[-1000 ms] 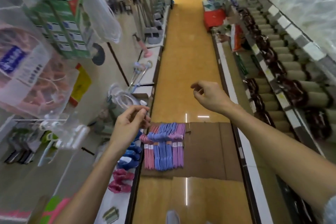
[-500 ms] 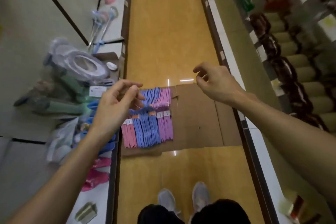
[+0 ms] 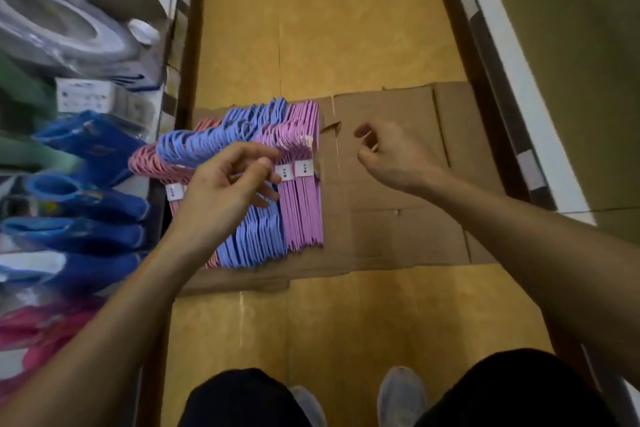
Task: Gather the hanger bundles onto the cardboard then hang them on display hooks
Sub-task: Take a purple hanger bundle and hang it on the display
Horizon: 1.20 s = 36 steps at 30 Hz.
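Hanger bundles point(image 3: 263, 184) are lying in a row on the cardboard point(image 3: 398, 229), so prob the pick-up step rn. Left hand point(image 3: 221, 198) hovers over the blue ones, fingers loosely curled, holding nothing afaict. Right hand point(image 3: 394, 159) too, empty over bare cardboard. Next: grab a bundle by its hook end.

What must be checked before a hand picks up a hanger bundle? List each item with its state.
1. Hanger bundles lie on the cardboard: ok.
2. Left hand holds nothing: cannot tell, it hides what lies under it.
3. Right hand free, over bare cardboard: ok.
4. Pink bundle at the right edge of the row is uncovered for a grasp: ok.
5. Paper labels on the bundles in place: ok on those that show.
6. Display hooks in view: not ok, none visible.
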Each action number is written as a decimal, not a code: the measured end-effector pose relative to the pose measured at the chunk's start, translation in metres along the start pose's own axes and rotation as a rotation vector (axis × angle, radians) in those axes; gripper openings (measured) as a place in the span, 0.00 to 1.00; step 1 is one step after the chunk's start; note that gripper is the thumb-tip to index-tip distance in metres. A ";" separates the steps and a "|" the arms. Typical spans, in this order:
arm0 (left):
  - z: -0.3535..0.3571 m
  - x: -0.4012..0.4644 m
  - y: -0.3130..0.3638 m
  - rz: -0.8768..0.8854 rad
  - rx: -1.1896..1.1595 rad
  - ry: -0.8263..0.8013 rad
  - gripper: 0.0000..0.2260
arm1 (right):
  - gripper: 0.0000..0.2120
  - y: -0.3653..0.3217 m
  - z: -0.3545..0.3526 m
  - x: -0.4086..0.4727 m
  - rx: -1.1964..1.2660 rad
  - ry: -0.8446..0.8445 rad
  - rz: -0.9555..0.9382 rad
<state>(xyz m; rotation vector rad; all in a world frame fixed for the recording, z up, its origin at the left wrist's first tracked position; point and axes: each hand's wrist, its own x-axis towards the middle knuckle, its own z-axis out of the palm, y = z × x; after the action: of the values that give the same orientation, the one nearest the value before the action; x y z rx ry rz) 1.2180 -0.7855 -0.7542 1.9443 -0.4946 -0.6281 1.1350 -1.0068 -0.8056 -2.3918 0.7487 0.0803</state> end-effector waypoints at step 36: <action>0.048 0.188 -0.136 0.240 0.868 -0.234 0.19 | 0.22 0.076 0.203 0.057 0.139 -0.278 0.179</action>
<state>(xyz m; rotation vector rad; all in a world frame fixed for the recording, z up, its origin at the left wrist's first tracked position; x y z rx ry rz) 1.3445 -0.8716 -0.9348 2.5571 -1.2892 -0.5262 1.1668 -0.9660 -1.0237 -2.1215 0.8037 0.4124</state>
